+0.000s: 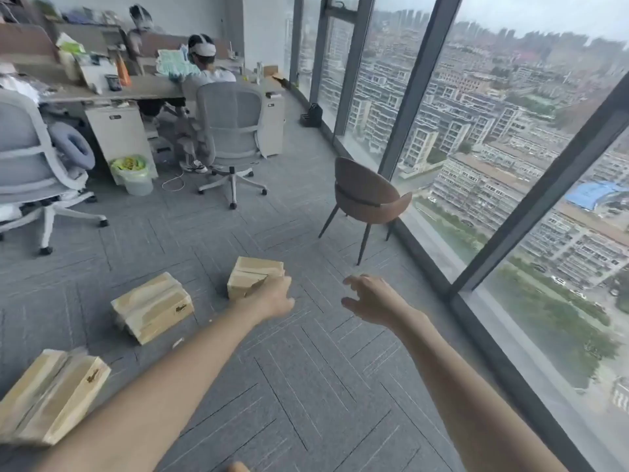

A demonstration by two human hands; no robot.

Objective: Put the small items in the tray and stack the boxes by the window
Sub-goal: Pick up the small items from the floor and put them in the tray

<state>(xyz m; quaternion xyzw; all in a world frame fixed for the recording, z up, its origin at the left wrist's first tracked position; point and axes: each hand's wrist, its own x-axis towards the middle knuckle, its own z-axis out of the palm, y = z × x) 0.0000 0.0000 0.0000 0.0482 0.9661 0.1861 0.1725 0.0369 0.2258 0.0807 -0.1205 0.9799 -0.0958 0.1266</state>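
Three tan cardboard boxes lie on the grey carpet. The far box [253,274] sits mid-floor, and my left hand [272,298] rests against its right front corner, fingers hidden behind the hand. The middle box [152,306] lies to the left. The near box [51,396] is at the lower left, beside my left forearm. My right hand [369,299] hovers to the right of the far box, fingers spread and curled, holding nothing. No tray or small items are visible.
A brown chair [366,195] stands by the floor-to-ceiling window [510,165] on the right. White office chairs [231,131], desks, a bin [134,175] and a seated person [204,73] fill the back left.
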